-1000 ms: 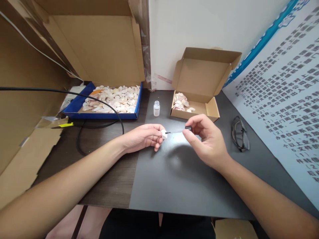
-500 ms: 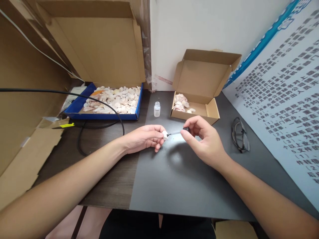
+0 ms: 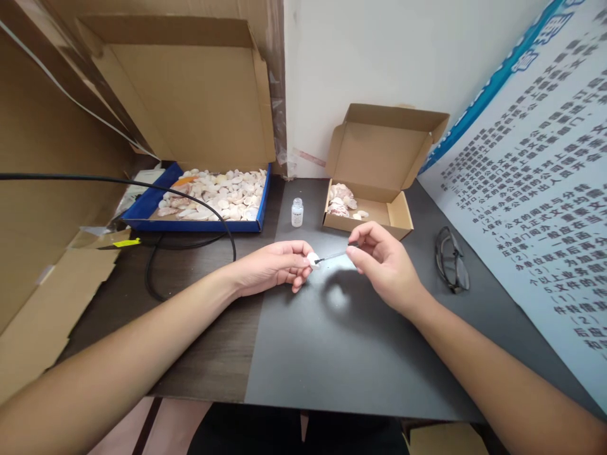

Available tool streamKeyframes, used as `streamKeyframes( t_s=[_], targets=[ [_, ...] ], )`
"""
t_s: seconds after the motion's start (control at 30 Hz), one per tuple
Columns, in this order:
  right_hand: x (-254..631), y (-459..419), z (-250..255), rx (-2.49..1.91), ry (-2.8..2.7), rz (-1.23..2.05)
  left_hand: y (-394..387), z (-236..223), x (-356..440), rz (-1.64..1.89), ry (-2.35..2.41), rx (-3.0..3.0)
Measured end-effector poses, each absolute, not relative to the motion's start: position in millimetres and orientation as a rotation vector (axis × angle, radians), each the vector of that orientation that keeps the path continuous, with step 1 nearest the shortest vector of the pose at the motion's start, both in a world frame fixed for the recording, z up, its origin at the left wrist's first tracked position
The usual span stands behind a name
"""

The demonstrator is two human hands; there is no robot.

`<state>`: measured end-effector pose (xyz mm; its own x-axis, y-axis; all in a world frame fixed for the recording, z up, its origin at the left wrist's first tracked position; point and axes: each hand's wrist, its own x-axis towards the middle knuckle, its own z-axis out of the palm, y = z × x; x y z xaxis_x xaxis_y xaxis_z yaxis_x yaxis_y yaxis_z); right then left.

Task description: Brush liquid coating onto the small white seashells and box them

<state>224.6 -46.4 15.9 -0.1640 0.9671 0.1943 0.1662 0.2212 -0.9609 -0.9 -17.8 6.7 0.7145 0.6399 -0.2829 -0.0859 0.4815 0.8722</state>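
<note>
the left hand (image 3: 274, 268) pinches a small white shell (image 3: 313, 260) between thumb and fingers, above the mat (image 3: 322, 373); the right hand (image 3: 386, 270) grasps a thin brush (image 3: 336, 254) near its far end, and the dark tip looks to meet the shell's face; the cap end is mostly hidden by the fingers, so i cannot tell how firm that grip is; the shell should be light, stiff and rather brittle, and slick where wet, so its rim is the place to hold, with a gentle pinch and the face left bare; the brush is likely light too, with a soft tip, best taken by the cap end; the bottle (image 3: 296, 213) stands uncapped behind the hands, left of the small box (image 3: 367, 224).
</note>
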Motion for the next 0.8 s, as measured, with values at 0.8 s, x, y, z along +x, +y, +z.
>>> streamKeyframes(
  t_s=[0.8],
  targets=[
    [225.3,-45.2,18.2,-1.113,-1.511,1.118,-19.3,8.9,0.1,0.471,0.691,1.009]
  ],
)
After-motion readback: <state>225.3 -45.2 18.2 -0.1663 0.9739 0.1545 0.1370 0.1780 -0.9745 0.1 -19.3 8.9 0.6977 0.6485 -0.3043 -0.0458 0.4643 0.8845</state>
